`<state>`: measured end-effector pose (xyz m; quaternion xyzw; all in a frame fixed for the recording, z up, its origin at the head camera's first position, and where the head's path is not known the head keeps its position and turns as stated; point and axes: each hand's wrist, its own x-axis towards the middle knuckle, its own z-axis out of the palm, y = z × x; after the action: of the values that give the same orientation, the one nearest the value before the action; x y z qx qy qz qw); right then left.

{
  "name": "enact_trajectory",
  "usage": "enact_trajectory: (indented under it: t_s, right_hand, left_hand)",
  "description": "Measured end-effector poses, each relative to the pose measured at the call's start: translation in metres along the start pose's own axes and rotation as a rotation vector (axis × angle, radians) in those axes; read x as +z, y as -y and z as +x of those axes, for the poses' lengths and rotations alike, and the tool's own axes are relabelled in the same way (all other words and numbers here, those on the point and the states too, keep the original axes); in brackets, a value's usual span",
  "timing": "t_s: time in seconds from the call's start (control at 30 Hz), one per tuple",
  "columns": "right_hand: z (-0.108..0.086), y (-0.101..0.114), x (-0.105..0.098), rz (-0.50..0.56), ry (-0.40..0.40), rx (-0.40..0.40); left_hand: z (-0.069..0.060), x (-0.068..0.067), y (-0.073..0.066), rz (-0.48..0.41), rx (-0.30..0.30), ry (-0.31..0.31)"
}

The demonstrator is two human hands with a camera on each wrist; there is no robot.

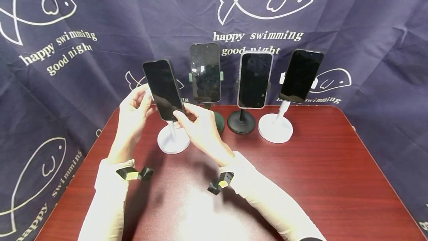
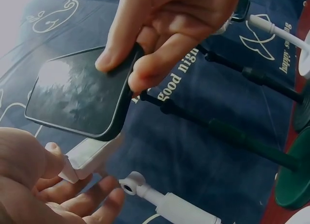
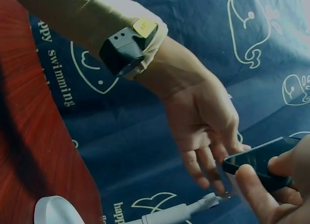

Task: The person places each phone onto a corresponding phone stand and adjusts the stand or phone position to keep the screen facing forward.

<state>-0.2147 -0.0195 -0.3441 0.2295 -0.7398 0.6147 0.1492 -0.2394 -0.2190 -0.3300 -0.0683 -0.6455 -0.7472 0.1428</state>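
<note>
A black smartphone [image 1: 163, 88] is tilted, screen forward, in front of the white phone stand [image 1: 173, 141] at the left. My right hand [image 1: 204, 128] pinches the phone near its lower right corner, thumb on the screen side. At the stand's head, my left hand [image 1: 134, 109] holds the white clamp [image 2: 92, 157] between thumb and fingers. The left wrist view shows the phone close over the clamp; whether they touch I cannot tell. Behind the phone, much of the clamp is hidden in the head view.
Right of my hands stand a green stand [image 1: 219, 122], a black stand [image 1: 241, 122] and another white stand [image 1: 275, 128], each bearing a phone. They share the red-brown table [image 1: 317, 174]. A dark blue printed cloth [image 1: 160, 21] hangs behind.
</note>
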Motion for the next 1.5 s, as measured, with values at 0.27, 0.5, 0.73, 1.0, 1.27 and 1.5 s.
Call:
enact_trajectory:
  t_s: [0.27,0.5,0.73,1.0,1.27,1.5]
  right_hand:
    - [0.006,-0.006,0.009,0.009,-0.049,-0.046]
    - [0.008,-0.012,0.015,-0.014,-0.060,-0.060]
    - [0.008,-0.016,0.019,-0.008,-0.078,-0.066]
    - [0.009,-0.017,0.022,-0.037,-0.099,-0.102]
    - [0.009,-0.018,0.028,0.054,-0.057,-0.036]
    - [0.009,-0.018,0.032,0.123,-0.034,-0.005]
  left_hand:
    - [-0.001,0.000,0.003,-0.028,-0.014,0.023]
    - [0.000,0.001,0.003,-0.008,-0.037,0.001]
    - [0.001,0.004,0.000,-0.032,-0.057,-0.010]
    - [0.003,0.002,-0.006,-0.054,-0.044,-0.026]
    - [0.002,-0.002,-0.008,-0.031,-0.026,-0.002]
    - [0.002,-0.006,-0.010,-0.026,-0.037,0.016]
